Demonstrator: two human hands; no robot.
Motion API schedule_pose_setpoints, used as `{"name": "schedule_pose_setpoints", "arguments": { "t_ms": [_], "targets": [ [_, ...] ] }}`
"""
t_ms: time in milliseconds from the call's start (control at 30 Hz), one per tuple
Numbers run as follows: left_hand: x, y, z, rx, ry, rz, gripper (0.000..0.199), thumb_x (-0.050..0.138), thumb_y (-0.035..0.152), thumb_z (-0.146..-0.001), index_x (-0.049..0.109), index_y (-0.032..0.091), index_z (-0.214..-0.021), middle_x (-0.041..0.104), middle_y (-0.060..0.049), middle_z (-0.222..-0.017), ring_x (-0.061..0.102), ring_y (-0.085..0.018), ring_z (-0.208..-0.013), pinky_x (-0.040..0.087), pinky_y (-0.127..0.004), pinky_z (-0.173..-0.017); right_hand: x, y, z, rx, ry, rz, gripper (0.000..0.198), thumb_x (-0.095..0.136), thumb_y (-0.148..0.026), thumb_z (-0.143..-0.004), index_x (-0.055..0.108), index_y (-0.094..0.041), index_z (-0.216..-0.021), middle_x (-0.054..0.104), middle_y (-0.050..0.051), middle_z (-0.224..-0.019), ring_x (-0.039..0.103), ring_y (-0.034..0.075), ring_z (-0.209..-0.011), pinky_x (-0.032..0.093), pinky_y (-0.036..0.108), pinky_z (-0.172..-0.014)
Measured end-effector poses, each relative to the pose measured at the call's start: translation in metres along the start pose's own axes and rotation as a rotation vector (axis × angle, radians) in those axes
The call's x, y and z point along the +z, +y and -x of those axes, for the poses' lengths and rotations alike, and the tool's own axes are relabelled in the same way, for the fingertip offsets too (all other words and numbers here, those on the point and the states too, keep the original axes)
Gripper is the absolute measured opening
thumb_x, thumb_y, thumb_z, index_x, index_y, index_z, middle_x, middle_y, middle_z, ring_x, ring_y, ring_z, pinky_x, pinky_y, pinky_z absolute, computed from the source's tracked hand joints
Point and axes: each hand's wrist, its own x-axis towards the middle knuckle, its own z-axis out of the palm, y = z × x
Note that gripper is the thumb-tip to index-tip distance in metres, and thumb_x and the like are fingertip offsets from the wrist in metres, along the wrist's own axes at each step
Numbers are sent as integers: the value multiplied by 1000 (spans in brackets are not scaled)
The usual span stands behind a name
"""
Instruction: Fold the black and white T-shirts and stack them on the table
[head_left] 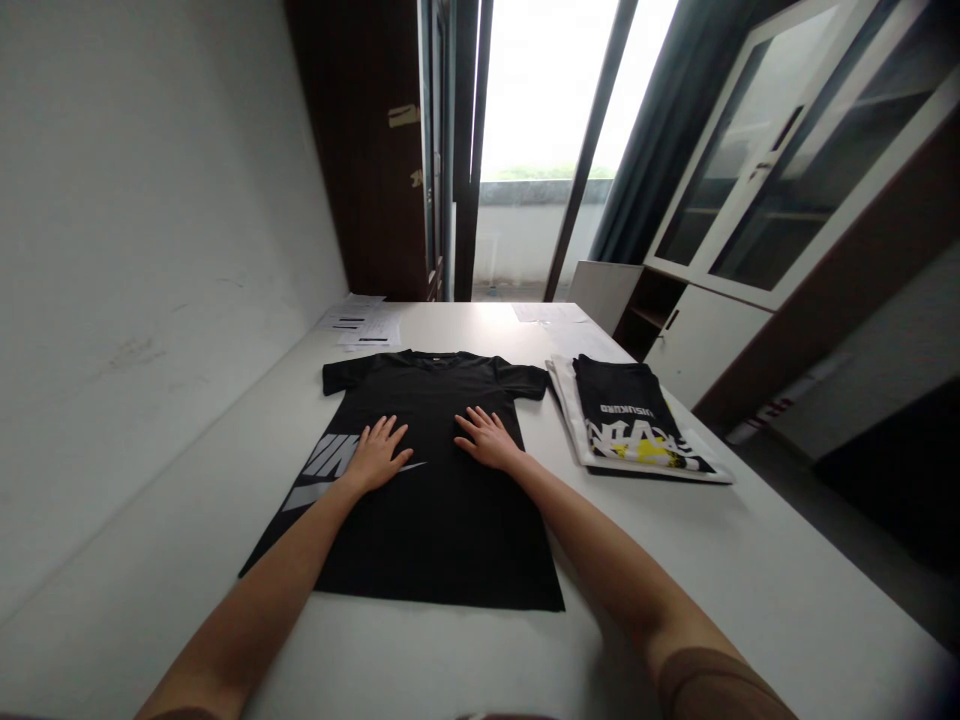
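Note:
A black T-shirt (442,540) lies spread flat on the white table, its collar toward the window and both sleeves out to the sides. Grey lettering and a swoosh run along its left part. My left hand (377,455) rests palm down on the shirt beside the print, fingers spread. On the right half of the chest, my right hand (486,438) also lies flat with its fingers apart. Neither hand grips the cloth. The forearms cover some of the shirt's left side and right edge.
Folded shirts (626,415) are stacked to the right, a black one with white and yellow print on top. Papers (367,325) lie at the table's far left, more at the far right. A wall (150,250) borders the left side; a cabinet (787,160) stands beyond the right.

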Motion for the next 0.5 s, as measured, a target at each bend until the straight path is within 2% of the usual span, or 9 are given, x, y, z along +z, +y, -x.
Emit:
{"name": "schedule_pose_setpoints", "arguments": {
  "t_ms": [167, 333, 500],
  "targets": [
    [2, 32, -6, 100, -30, 31, 66, 40, 61, -101, 39, 28, -158, 26, -7, -169, 16, -31, -157, 17, -55, -124, 2, 2, 1, -4, 16, 15, 68, 35, -67, -101, 37, -32, -159, 24, 5, -169, 17, 31, -156, 13, 54, -125],
    [11, 70, -35, 154, -86, 46, 73, 32, 68, -100, 33, 28, -161, 21, -8, -170, 12, -32, -157, 14, -58, -124, 4, 6, 0, -15, 64, 15, 61, 38, -61, -103, 43, -31, -156, 31, 5, -166, 24, 28, -154, 16, 52, -125],
    [21, 79, -67, 121, -130, 63, 80, 28, 74, -98, 27, 28, -163, 17, -10, -171, 10, -33, -158, 10, -61, -124, 6, 8, -1, -20, 84, 16, 59, 41, -58, -103, 43, -32, -156, 32, 5, -165, 25, 27, -154, 18, 51, -125]
  ]
}}
